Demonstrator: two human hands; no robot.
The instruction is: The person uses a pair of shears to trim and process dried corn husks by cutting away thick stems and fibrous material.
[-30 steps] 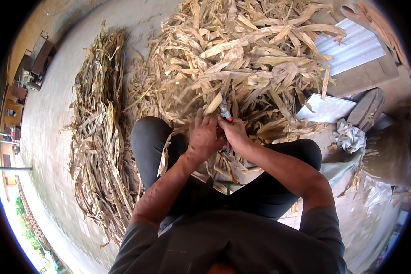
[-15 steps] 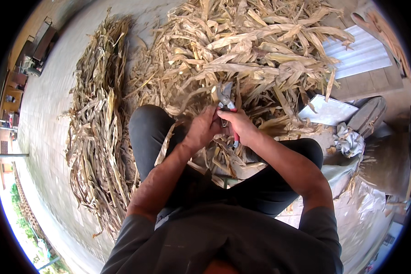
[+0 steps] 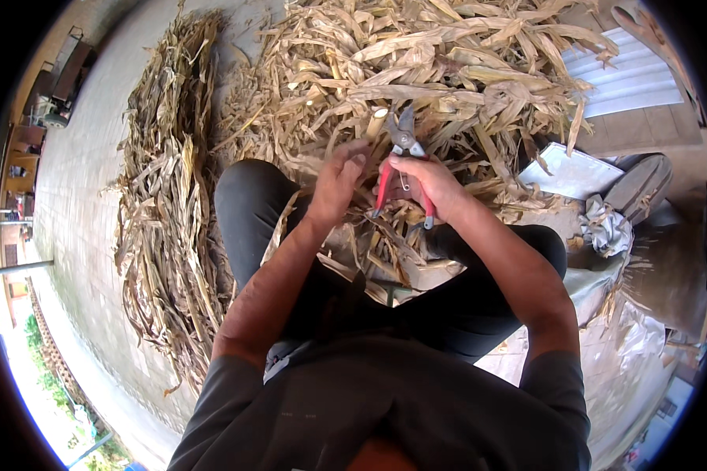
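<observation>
Red-handled pruning shears (image 3: 405, 141) are in my right hand (image 3: 434, 185), blades pointing away from me and handles spread apart. My left hand (image 3: 339, 182) is curled just left of the shears. Beyond its fingers a dry corn stalk (image 3: 375, 124) sticks out, its pale cut end facing up near the blades. The stalk seems to be in that hand's grip, though its lower part is hidden. Dry leaves and husk scraps (image 3: 385, 247) lie below my hands, between my bent knees.
A large heap of dry corn stalks (image 3: 432, 59) spreads ahead of me. A long bundle of stalks (image 3: 169, 173) lies on the left. To the right are a white corrugated sheet (image 3: 624, 74), a pale flat panel (image 3: 569, 180) and crumpled plastic (image 3: 605, 226). A cart (image 3: 64, 78) stands far left.
My hands have drawn apart. The shears have risen a little, and their handles have spread wider. The stalk's cut end has shifted away from me and slightly right.
</observation>
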